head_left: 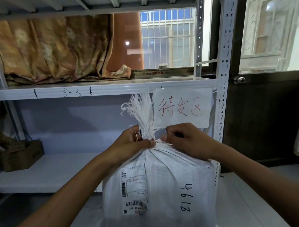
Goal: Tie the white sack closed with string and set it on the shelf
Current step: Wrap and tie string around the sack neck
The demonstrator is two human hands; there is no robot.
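Observation:
A white woven sack (164, 182) stands upright on the floor in front of the shelf, with a shipping label on its left face and black handwritten numbers on its right. Its mouth is bunched into a frayed tuft (142, 112) pointing up. My left hand (131, 143) is closed around the left side of the neck. My right hand (181, 139) pinches at the neck from the right, thumb and fingertips together on the thin white string (157, 141), which is barely visible between the two hands.
The white metal shelf (45, 173) has a lower board behind the sack, holding a cardboard box (22, 156) at the left. A paper sign with red writing (183, 107) hangs from the upper board. Draped cloth (50, 50) lies on the upper level. A dark door (268, 118) stands at the right.

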